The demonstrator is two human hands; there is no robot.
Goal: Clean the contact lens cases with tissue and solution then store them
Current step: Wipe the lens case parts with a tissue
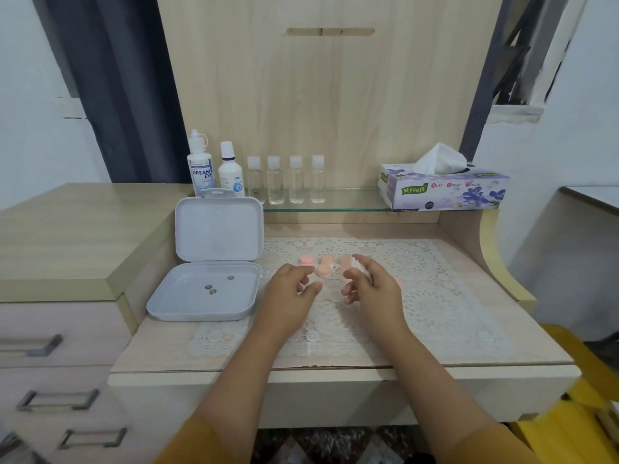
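Several pink contact lens case pieces lie on the white lace mat (435, 296): a round cap (306, 260), a two-well case (324, 266), a paler piece (344, 262) and one (398, 281) mostly hidden behind my right hand. My left hand (289, 291) hovers just in front of them, fingers loosely curled, holding nothing. My right hand (371, 286) hovers beside it, fingers relaxed, with its thumb tip right at the paler piece; no clear grip shows. An open white storage box (187, 309) lies to the left. The solution bottle (200, 169) and tissue box (442, 192) stand behind.
A second white bottle (231, 172) and several small clear bottles (286, 182) line the glass shelf (351, 204). Three small round things (211, 289) sit in the box's tray. Drawers (57, 349) are at the left, something yellow (576, 380) at the right.
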